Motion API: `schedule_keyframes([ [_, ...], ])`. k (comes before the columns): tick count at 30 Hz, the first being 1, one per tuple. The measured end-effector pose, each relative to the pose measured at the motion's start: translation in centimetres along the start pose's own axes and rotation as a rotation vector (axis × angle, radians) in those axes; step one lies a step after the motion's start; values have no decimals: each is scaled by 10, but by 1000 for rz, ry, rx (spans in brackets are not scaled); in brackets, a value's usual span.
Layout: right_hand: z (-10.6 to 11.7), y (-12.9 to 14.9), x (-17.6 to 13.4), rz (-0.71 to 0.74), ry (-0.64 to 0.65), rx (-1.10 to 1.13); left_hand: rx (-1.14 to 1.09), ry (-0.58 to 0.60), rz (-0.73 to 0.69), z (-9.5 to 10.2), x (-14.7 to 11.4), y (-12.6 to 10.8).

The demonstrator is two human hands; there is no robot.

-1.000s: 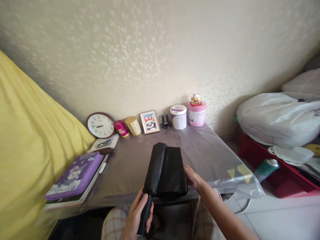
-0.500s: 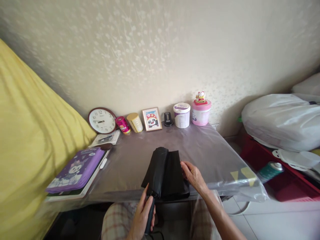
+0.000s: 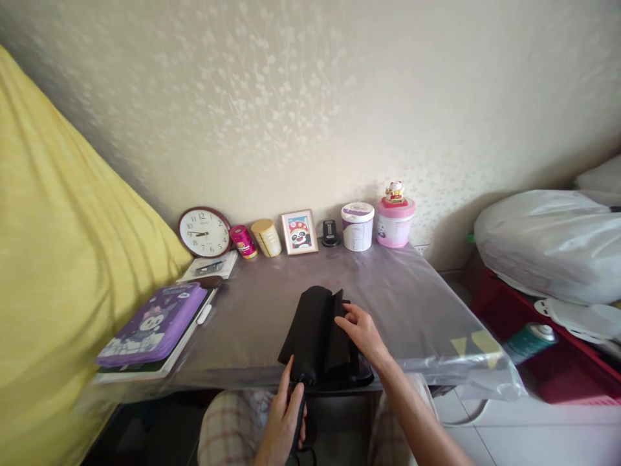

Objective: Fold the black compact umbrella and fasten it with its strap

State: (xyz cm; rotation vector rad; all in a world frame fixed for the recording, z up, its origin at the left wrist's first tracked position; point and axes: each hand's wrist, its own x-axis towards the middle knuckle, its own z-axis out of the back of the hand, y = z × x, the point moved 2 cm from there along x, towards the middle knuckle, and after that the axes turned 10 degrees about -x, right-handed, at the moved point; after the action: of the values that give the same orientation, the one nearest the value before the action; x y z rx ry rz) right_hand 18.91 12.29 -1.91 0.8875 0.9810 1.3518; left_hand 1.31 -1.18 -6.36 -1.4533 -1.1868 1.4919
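A black folding umbrella [image 3: 313, 333], collapsed with its cloth folds loose, lies at the near edge of the table. Its dark handle points toward me, and my left hand [image 3: 285, 417] is wrapped around it. A cord loop hangs below that hand. On the umbrella's right side, my right hand [image 3: 356, 327] pinches one raised fold of the black cloth between thumb and fingers. More of the cloth lies spread flat beneath that fold.
A clear cover lies over the table [image 3: 402, 310]. Along the wall stand a clock [image 3: 204, 233], a picture frame [image 3: 299, 233] and tubs [image 3: 358, 226]. A purple binder [image 3: 152, 323] lies left. Right of the table is a red bin [image 3: 572, 369].
My right hand has lifted the right fold of the umbrella cloth and brought it leftward toward the middle. My left hand keeps its hold on the handle. The view has shifted slightly.
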Motion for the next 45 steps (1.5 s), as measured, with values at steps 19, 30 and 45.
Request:
schedule_keyframes([
  [19,-73,18,13,175,-3,-211,353,4,-136,2,2,-2],
  [30,-84,23,-24,579,-35,-585,372,-22,-160,3,-1,-5],
  [45,-61,3,-43,818,-24,-467,417,1,-157,2,4,5],
])
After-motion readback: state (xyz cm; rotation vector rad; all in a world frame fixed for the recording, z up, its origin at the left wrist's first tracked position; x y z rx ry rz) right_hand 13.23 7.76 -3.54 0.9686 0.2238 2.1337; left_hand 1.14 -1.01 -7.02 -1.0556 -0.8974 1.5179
